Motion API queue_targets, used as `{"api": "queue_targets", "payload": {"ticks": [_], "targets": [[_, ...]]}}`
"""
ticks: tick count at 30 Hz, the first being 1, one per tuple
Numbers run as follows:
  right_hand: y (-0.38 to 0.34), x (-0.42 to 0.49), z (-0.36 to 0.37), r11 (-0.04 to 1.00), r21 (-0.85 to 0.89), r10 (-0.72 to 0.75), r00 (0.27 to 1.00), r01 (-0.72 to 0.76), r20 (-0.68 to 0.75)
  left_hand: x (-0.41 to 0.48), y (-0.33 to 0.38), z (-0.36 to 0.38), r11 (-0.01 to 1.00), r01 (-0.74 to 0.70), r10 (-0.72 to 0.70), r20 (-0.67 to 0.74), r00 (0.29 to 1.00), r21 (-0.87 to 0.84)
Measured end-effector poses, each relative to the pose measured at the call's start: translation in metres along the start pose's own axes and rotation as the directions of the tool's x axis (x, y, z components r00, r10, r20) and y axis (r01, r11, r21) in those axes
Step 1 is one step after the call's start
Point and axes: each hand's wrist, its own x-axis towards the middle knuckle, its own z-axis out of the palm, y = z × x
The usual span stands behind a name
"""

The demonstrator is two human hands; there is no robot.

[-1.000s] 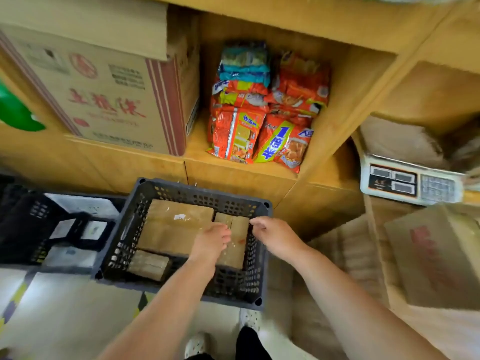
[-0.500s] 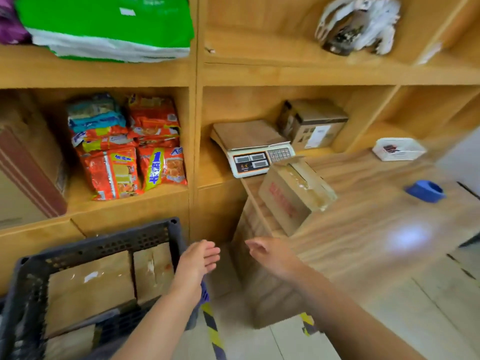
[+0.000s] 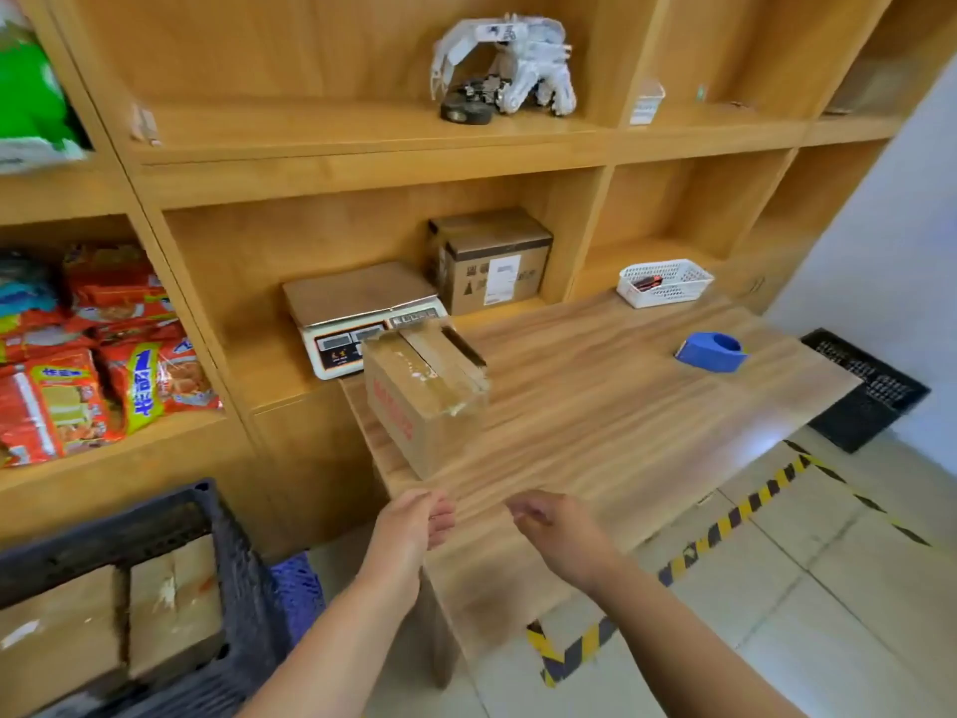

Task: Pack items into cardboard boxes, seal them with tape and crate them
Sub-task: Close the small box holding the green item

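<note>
A cardboard box (image 3: 422, 393) with red print and loosely folded top flaps stands near the left end of the wooden table (image 3: 621, 406). My left hand (image 3: 414, 520) and my right hand (image 3: 554, 531) hover empty over the table's near edge, just in front of the box, fingers loosely curled and apart. At the lower left a dark plastic crate (image 3: 238, 577) holds taped cardboard boxes (image 3: 173, 608). A blue tape dispenser (image 3: 712, 351) lies at the table's far right.
A weighing scale (image 3: 362, 313) and a brown carton (image 3: 492, 259) sit in the shelf behind the box. Snack packets (image 3: 103, 355) fill the left shelf. A white basket (image 3: 665, 282) stands at the back right. A black crate (image 3: 865, 388) lies on the floor beyond yellow-black tape.
My hands left the boxes in the crate and came up to the table's edge. The view swung right and up, from the crate to the table and shelves.
</note>
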Motion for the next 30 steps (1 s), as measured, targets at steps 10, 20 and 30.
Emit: {"api": "queue_targets", "payload": {"ticks": [10, 20, 30], "targets": [[0.09, 0.001, -0.073, 0.998, 0.057, -0.012, 0.999, 0.009, 0.053, -0.008, -0.015, 0.079, 0.995, -0.093, 0.097, -0.117, 0.988, 0.034], [0.117, 0.07, -0.097, 0.991, 0.123, -0.06, 0.993, 0.048, 0.098, 0.04, 0.034, 0.122, 0.944, -0.284, 0.319, -0.246, 0.915, 0.168], [0.158, 0.185, -0.156, 0.997, -0.001, -0.075, 0.981, 0.077, 0.177, 0.167, 0.103, 0.19, 0.529, -0.274, 0.61, -0.135, 0.781, 0.803]]}}
